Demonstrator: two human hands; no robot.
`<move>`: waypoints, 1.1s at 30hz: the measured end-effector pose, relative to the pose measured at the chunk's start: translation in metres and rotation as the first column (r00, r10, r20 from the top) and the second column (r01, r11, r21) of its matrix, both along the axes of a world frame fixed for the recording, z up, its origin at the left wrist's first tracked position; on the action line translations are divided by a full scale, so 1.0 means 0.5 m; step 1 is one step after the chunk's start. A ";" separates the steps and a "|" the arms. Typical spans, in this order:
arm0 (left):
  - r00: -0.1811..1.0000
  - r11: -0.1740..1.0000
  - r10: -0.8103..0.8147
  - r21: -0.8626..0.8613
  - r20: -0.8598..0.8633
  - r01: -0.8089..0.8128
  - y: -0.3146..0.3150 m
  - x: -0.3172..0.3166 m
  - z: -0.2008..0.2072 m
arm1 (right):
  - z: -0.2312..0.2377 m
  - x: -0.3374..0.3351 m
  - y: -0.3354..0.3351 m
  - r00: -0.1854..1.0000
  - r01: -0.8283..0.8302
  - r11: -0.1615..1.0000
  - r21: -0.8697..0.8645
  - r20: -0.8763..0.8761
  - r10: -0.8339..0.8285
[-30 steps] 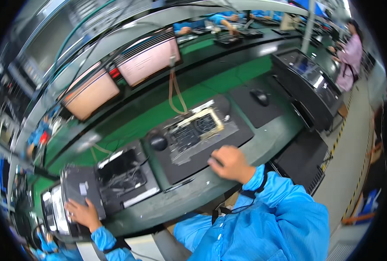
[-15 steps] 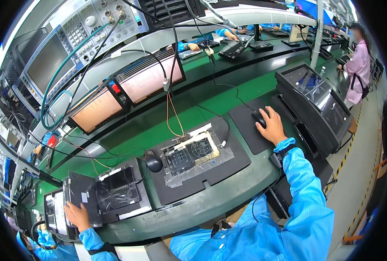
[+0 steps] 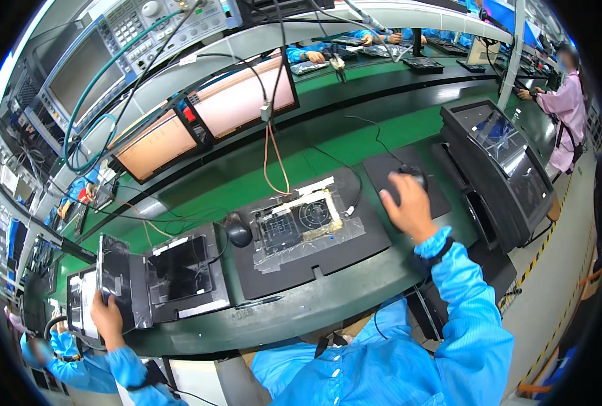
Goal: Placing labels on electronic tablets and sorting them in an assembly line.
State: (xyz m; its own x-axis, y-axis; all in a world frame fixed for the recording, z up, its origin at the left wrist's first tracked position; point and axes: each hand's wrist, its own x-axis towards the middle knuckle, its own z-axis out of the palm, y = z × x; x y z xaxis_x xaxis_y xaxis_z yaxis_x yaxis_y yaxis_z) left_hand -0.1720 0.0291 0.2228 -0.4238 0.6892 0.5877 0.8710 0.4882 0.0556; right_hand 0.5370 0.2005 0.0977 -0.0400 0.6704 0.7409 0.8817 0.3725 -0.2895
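Observation:
My left hand [image 3: 108, 321] is closed on the lower edge of a dark flat tablet-like panel [image 3: 115, 267], tilted upright, its face glossy with clear film. The panel stands between a black tray [image 3: 84, 304] and a tablet [image 3: 177, 268] lying on a black foam pad. My right hand [image 3: 409, 207] is off the black mouse [image 3: 414, 174], held over the near part of the mouse pad [image 3: 390, 169] with fingers apart. A taped fixture [image 3: 299, 223] with a round, gridded dark face lies in the centre on a black foam board [image 3: 355, 254].
A second mouse [image 3: 237, 230] sits left of the fixture, a pen [image 3: 259, 302] near the bench edge. At right stands a black rack of tablets [image 3: 500, 145]. Two monitors [image 3: 247, 98] and a measuring instrument [image 3: 87, 71] stand behind. Cables hang over the bench. Another person works at far left.
My right hand has let go of the mouse and moved back toward me. The left hand, flat on the panel before, now grips its edge, and the panel stands more upright.

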 end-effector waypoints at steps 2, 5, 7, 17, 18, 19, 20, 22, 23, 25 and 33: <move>0.990 0.994 -0.076 0.092 0.120 0.066 -0.087 0.127 0.028 | 0.013 -0.124 -0.071 0.845 -0.422 0.818 -0.391 -0.495 0.200; 0.878 0.875 -0.435 0.135 -0.198 0.465 -0.140 0.301 0.012 | 0.048 -0.320 -0.161 0.022 -0.972 -0.236 0.015 -0.988 -0.152; 0.778 0.788 -0.586 0.067 -0.224 0.613 -0.150 0.374 -0.021 | 0.077 -0.415 -0.210 -0.255 -0.857 -0.322 0.403 -0.873 -0.416; -0.734 0.482 -0.674 0.804 0.086 -0.349 -0.218 0.553 -0.226 | 0.068 -0.486 -0.308 -0.140 -0.985 -0.029 0.169 -0.891 -0.431; -0.717 0.568 -0.682 0.721 0.144 -0.395 -0.207 0.558 -0.234 | 0.065 -0.480 -0.296 -0.081 -0.991 -0.072 0.112 -0.938 -0.338; -0.749 0.630 -0.640 0.675 0.171 -0.384 -0.201 0.567 -0.241 | 0.061 -0.479 -0.290 -0.010 -0.997 -0.070 0.022 -0.986 -0.169; -0.688 0.754 -0.610 0.555 0.392 -0.352 -0.188 0.558 -0.242 | 0.061 -0.448 -0.250 0.293 -0.940 -0.121 -0.318 -0.938 0.183; -0.743 0.757 -0.591 0.533 0.313 -0.378 -0.173 0.541 -0.242 | 0.062 -0.370 -0.164 0.627 -0.764 0.380 -0.521 -0.460 0.629; -0.784 0.759 -0.575 0.509 0.234 -0.405 -0.171 0.529 -0.240 | 0.054 -0.334 -0.129 0.738 -0.674 0.710 -0.203 -0.233 0.634; -0.754 0.750 -0.608 0.491 0.247 -0.444 -0.174 0.508 -0.238 | 0.033 -0.224 -0.051 0.946 -0.202 0.951 -0.235 0.205 0.251; -0.664 0.766 -0.636 0.221 0.393 -0.603 -0.157 0.476 -0.274 | -0.019 -0.142 -0.052 0.884 -0.448 0.804 -0.391 -0.059 0.464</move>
